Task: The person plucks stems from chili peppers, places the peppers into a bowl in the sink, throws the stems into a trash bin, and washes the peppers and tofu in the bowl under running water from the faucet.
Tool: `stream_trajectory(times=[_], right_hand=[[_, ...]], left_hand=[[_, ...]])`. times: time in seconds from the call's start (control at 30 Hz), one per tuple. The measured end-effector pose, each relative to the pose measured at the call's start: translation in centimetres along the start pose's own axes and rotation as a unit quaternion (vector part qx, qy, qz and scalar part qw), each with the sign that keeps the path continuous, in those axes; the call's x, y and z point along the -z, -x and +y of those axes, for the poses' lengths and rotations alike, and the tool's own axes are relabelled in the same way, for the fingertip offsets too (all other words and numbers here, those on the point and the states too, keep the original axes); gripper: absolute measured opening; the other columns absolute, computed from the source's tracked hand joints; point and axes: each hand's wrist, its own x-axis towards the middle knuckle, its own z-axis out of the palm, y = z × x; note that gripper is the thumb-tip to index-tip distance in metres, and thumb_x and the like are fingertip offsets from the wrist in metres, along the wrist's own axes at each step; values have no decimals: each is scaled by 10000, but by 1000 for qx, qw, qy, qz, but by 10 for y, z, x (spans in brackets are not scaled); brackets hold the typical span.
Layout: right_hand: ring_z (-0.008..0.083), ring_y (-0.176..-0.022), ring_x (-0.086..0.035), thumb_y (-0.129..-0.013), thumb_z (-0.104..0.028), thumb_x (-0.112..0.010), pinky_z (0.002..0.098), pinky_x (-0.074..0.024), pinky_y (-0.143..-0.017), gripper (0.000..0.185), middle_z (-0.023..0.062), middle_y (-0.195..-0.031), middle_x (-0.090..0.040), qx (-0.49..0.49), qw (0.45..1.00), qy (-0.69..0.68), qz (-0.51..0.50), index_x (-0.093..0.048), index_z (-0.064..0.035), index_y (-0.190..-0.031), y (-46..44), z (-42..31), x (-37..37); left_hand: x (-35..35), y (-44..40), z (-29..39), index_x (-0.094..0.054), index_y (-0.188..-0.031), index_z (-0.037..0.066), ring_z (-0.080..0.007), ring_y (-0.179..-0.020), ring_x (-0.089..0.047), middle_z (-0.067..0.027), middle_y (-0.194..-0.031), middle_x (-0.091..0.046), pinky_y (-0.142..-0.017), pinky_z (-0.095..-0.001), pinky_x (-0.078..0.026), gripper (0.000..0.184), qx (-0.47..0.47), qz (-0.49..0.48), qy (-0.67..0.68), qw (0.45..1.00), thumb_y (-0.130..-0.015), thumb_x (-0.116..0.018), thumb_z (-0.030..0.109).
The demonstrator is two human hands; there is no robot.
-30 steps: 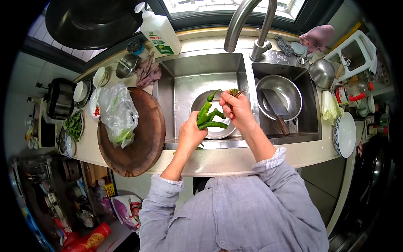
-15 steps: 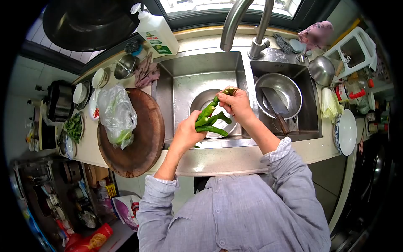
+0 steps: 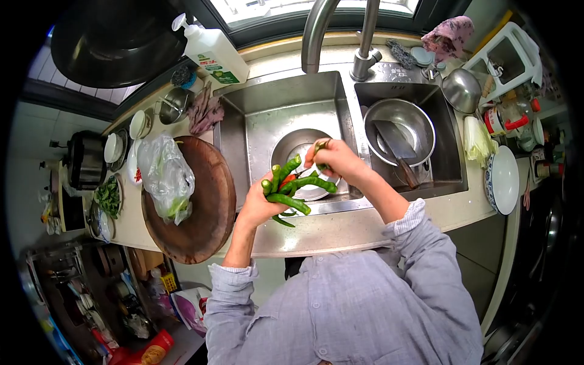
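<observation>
Just above the near edge of the large sink basin [image 3: 292, 100], green peppers [image 3: 289, 202] jut from the curled left hand [image 3: 258, 208] toward the right hand [image 3: 342, 162], its fingers closed on green pieces [image 3: 322, 146].

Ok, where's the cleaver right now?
In the head view, the cleaver lies in the metal bowl in the right-hand sink basin, its handle crossing the rim.

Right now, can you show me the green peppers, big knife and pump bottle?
Green peppers [image 3: 291, 202]: head view, on one pepper's side.
Big knife [image 3: 394, 139]: head view, on the blade.
Pump bottle [image 3: 214, 53]: head view, on its body.
</observation>
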Motion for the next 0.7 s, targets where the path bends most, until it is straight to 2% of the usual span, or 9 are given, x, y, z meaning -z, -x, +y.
stream_trajectory(times=[0.17, 0.3, 0.33, 0.4, 0.43, 0.53, 0.63, 0.67, 0.7], right_hand=[[22, -400, -364, -751, -93, -549, 169, -262, -368, 138, 2, -598, -548, 0, 992, 9, -124, -637, -14, -823, 10, -6, 2], [9, -446, -377, -737, -158, -591, 170, -265, -386, 198, -18, -604, -543, -12, 991, 72, -115, -645, -13, -860, 16, -17, 1], [9, -467, -382, -741, -212, -609, 167, -263, -395, 228, -24, -607, -545, -11, 989, 74, -127, -642, -13, -849, 16, -17, 1], [9, -500, -407, -774, -210, -616, 167, -292, -423, 212, -20, -623, -557, -19, 985, 99, -139, -640, -13, -850, 16, -19, 3], [9, -517, -419, -791, -209, -620, 167, -307, -436, 206, -18, -631, -563, -23, 983, 111, -144, -639, -13, -851, 16, -20, 3], [29, -620, -482, -844, -196, -602, 193, -395, -539, 203, -4, -680, -588, 92, 973, 131, -164, -627, 3, -879, 15, -16, -3], [53, -728, -518, -869, -169, -575, 236, -442, -660, 188, 17, -751, -611, 131, 946, 275, -114, -612, 9, -918, 8, -12, 0], [79, -758, -539, -863, -146, -571, 259, -451, -698, 179, 38, -793, -624, 128, 946, 271, -120, -602, 10, -945, 7, -12, 1], [87, -757, -545, -858, -133, -570, 261, -451, -698, 171, 48, -802, -627, 134, 938, 291, -131, -600, 9, -948, 7, -14, 1]], left_hand=[[2, -1, 6, -546, -1024, 28, -80, -804, -530, 7, -876, -574, -746, -232, -437, 430, 0, -12, -56, 998, -621, -692, -11], [2, -2, 17, -546, -992, 35, -77, -793, -519, 8, -866, -571, -736, -232, -433, 397, 17, -42, -109, 993, -622, -686, -2], [2, -4, 18, -545, -988, 37, -77, -794, -516, 8, -866, -570, -733, -233, -432, 395, 13, -50, -113, 992, -622, -687, 2], [2, -6, 19, -543, -981, 42, -77, -796, -512, 9, -865, -568, -728, -237, -431, 391, 3, -67, -121, 990, -621, -689, 11], [1, -7, 19, -539, -983, 43, -77, -796, -510, 7, -866, -568, -727, -239, -431, 397, 7, -69, -91, 993, -618, -692, 16], [-2, -10, 20, -507, -1020, 36, -88, -787, -522, -17, -872, -576, -723, -242, -438, 462, 32, -85, 6, 996, -595, -690, 17], [-4, -11, 21, -484, -1059, 20, -119, -757, -548, -52, -849, -587, -681, -251, -457, 517, 63, -79, 179, 979, -580, -679, 2], [-2, -12, 16, -467, -1081, 0, -163, -667, -570, -91, -813, -595, -596, -266, -471, 542, 83, -106, 241, 961, -577, -663, 10], [-2, -12, 12, -466, -1081, -4, -171, -637, -568, -102, -805, -594, -574, -271, -472, 535, 97, -109, 279, 949, -584, -661, 20]])
